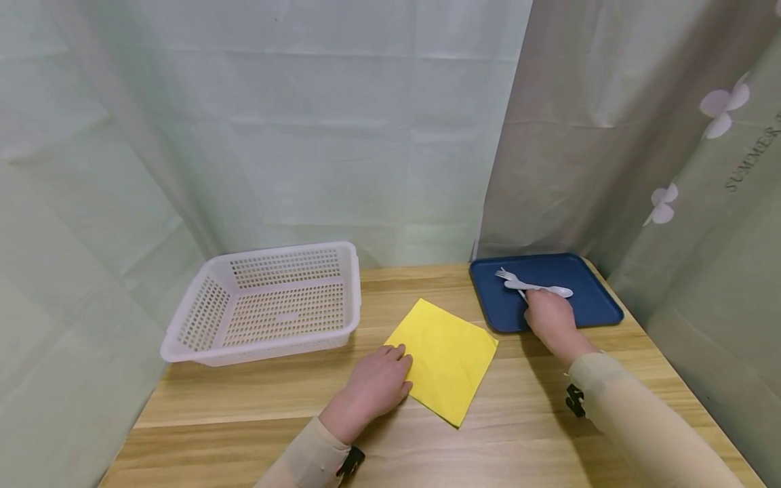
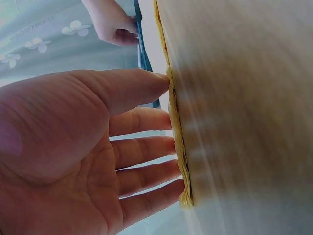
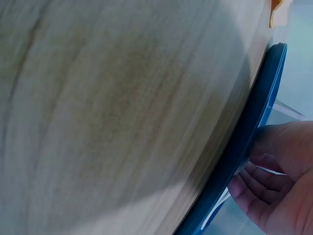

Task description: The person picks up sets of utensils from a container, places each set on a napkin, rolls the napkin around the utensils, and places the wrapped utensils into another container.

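A yellow folded cloth (image 1: pixel 445 359) lies flat on the table. My left hand (image 1: pixel 378 379) rests its fingertips on the cloth's left corner. In the left wrist view the fingers (image 2: pixel 146 147) are nearly straight and touch the thin layered edge. At the right, a blue tray (image 1: pixel 586 264) bears a white fork (image 1: pixel 504 274) and a white spoon (image 1: pixel 561 291), the spoon lying across the fork. My right hand (image 1: pixel 552 322) reaches over the tray's near rim and pinches the fork's handle, whose end the fingers hide. The right wrist view shows its fingers (image 3: pixel 254 196) curled inside the tray.
A white perforated plastic basket (image 1: pixel 262 342) stands at the table's left rear. Pale curtains (image 1: pixel 342 135) hang close behind and along both sides of the wooden table (image 1: pixel 244 400).
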